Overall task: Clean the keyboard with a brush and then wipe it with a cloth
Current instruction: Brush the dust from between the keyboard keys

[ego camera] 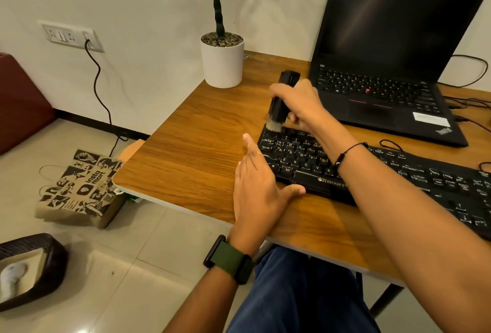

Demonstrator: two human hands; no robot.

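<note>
Tiled floor (148, 239) nearest, printed paper bag (79, 189) lying on it left. Left hand (259, 189) flat and released on wooden table (191, 152), thumb touching keyboard (372, 173) front edge. Right hand (297, 101) clenched around black brush (281, 99), bristles on keyboard's top-left corner. Beyond: open laptop (393, 67), screen dark; white potted plant (222, 59) against wall; wall socket (70, 36) left.

Keyboard (372, 173) lies on the desk (199, 152), laptop (393, 67) behind, plant pot (222, 64) left.
</note>
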